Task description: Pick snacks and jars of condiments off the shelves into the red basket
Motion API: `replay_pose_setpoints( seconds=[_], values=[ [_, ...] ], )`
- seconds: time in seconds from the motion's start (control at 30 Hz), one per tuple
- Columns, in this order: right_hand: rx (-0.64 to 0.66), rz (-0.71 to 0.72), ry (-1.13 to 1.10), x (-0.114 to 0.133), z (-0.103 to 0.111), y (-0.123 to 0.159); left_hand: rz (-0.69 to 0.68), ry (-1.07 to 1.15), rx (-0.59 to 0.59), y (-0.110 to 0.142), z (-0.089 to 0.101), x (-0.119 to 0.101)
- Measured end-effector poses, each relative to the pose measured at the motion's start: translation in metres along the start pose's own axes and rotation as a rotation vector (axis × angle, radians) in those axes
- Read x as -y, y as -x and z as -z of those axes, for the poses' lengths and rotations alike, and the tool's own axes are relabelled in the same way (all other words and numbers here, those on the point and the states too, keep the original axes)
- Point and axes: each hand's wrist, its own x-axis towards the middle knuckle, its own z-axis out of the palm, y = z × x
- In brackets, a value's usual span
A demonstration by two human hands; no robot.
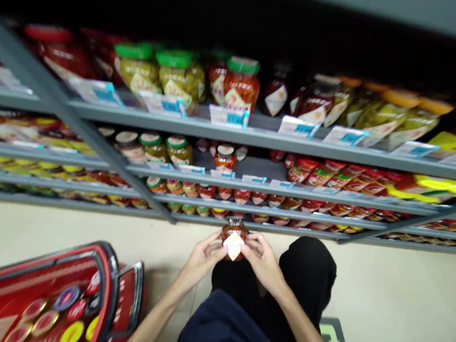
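Note:
Between my two hands is a glass jar (233, 239) of reddish-brown food with a dark lid and a white diamond label facing up at me. My left hand (206, 254) grips its left side, thumb on the label's edge. From the other side my right hand (260, 255) closes on it in the same way. The jar is upright, a little in front of the lowest shelves and above my bent legs. On the shelf straight ahead stands a jar with a pale lid and red contents (225, 159).
A red basket (108, 259) at the lower left holds several lidded jars and cans. Grey shelves (255, 136) packed with jars, pouches and price tags span the front. Slanted uprights (91, 132) divide them. A green arrow marker (333, 337) lies on the pale floor at right.

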Motion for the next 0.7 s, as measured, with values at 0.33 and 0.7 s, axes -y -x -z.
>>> replay_pose_setpoints(
  seconds=[0.33,0.7],
  values=[
    [-0.095,0.150,0.093,0.036,0.024,-0.001,-0.146,-0.039,0.107,-0.025,-0.039,-0.038],
    [-0.046,0.545,0.270,0.187,0.030,-0.018,-0.522,-0.146,0.120,-0.023,-0.095,-0.171]
  ],
)
